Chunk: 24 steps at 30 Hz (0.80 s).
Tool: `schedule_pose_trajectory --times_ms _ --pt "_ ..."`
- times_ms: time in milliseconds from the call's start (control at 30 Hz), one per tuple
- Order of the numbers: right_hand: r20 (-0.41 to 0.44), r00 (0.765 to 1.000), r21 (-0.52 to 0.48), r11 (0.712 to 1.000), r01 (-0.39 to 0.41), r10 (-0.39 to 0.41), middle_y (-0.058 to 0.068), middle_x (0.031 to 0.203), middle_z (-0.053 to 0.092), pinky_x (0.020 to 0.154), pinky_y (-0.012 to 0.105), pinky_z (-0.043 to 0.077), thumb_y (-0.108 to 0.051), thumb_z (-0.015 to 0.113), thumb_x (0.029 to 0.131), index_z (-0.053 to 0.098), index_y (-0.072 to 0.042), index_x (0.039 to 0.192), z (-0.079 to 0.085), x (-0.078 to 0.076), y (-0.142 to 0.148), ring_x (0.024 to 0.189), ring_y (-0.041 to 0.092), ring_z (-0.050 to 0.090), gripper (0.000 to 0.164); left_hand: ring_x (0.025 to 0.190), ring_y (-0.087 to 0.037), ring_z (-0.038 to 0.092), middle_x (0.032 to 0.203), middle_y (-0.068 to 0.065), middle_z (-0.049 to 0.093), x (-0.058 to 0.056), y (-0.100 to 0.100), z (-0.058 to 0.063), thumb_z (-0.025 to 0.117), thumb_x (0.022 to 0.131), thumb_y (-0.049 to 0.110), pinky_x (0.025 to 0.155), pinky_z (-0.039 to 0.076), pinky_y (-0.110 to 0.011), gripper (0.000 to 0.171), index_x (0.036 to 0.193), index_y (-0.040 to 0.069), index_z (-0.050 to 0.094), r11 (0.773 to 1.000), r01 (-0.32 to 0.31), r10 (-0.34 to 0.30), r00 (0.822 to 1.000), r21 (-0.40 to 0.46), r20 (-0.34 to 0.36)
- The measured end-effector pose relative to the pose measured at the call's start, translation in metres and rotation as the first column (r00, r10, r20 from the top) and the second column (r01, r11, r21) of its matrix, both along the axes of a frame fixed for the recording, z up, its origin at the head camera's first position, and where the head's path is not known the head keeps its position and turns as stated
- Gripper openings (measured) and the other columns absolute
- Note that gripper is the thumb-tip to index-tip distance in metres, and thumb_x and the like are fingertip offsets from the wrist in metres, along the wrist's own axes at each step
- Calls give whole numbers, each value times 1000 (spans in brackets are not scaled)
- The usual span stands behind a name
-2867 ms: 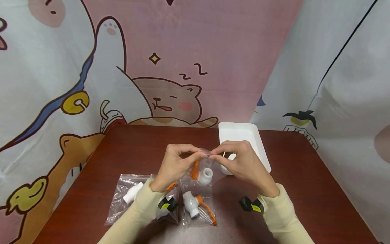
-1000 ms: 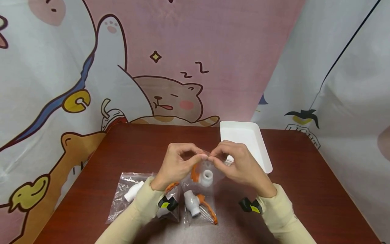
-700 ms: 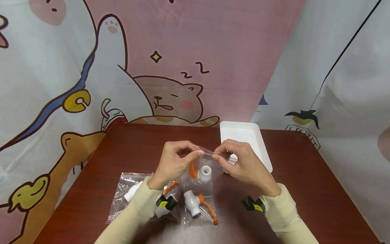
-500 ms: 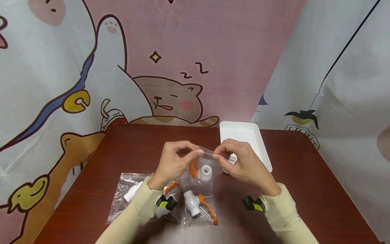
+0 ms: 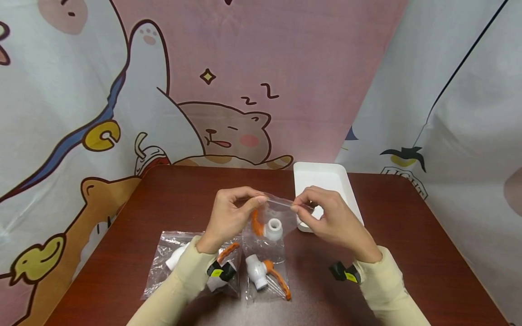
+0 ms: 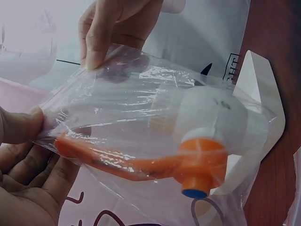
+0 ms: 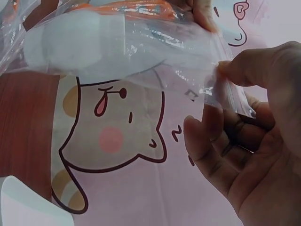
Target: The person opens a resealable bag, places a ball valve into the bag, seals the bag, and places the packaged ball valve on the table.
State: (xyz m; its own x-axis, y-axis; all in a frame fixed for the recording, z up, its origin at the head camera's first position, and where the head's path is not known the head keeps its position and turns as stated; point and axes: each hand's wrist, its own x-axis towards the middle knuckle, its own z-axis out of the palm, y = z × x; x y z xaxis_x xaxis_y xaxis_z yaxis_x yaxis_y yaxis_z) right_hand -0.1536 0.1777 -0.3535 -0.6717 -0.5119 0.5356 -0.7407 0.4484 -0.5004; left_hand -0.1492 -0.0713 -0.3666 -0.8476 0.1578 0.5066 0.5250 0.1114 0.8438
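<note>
Thumb and fingers of my left hand (image 5: 231, 216) pinch the top edge of a clear plastic bag (image 6: 127, 108) at one corner. The opposite end of that edge is pinched by my right hand (image 5: 336, 222), so the edge is stretched between them. Inside hangs a white ball valve (image 6: 211, 113) with a long orange handle (image 6: 131, 168); the bag is held up over the table. In the right wrist view the bag's top strip (image 7: 235, 92) passes under the right thumb. Whether the seal is parted I cannot tell.
Below the hands lies a second bagged white valve (image 5: 257, 271) with an orange handle. A larger clear bag (image 5: 157, 267) with white and orange parts lies left, partly behind the left forearm. A white tray (image 5: 326, 174) stands at the back right of the brown table (image 5: 408, 244).
My hands have moved apart, the right one shifting rightward and the left slightly leftward. The bag's top edge is now stretched longer between them, and the bagged valve sits a little higher.
</note>
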Motion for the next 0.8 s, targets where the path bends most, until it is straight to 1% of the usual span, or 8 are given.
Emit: schedule_pose_trajectory --times_ms 100,267,367,533,667,800 --pt "9 1000 1 1000 0 0 -14 83 62 69 22 53 -5 77 90 70 -17 91 -1 0 3 74 2 58 14 73 -10 70 86 -10 79 0 -1 0 77 92 11 64 53 -21 7 91 5 80 1000 -22 22 1000 -18 12" --pt "12 1000 -12 1000 -15 15 -14 82 61 67 21 53 -2 77 90 68 -19 91 -2 -1 6 74 1 58 19 74 -10 70 85 -6 80 -1 -3 0 77 92 14 65 52 -21 8 92 8 82 996 -71 71 997 -49 -6" --pt "2 1000 -16 1000 -16 16 -14 82 61 67 21 53 -2 77 90 67 -22 91 -2 -1 8 73 1 58 22 75 -11 72 84 -6 80 -1 -3 0 78 91 15 67 54 -22 8 92 9 82 995 -85 84 996 -48 -16" --pt "-7 1000 -13 1000 -11 10 -14 82 61 67 21 53 -3 76 91 67 -23 91 -4 -1 11 74 1 57 22 74 -11 73 82 -5 80 -1 -5 1 80 90 16 66 55 -22 8 90 9 82 992 -115 114 993 -43 -22" --pt "-12 1000 -6 1000 -1 1 -15 82 61 67 22 52 -4 75 92 67 -24 91 -6 0 16 75 1 56 21 73 -12 73 81 -6 80 -1 -7 1 80 89 15 66 55 -22 7 89 8 82 992 -118 118 993 -41 -17" --pt "-15 1000 3 1000 21 -21 -16 82 60 67 17 48 -6 75 93 66 -26 91 -7 2 20 75 0 56 21 73 -12 74 81 -7 80 -1 -7 1 80 89 15 67 56 -22 8 90 8 82 993 -114 113 993 -40 -14"
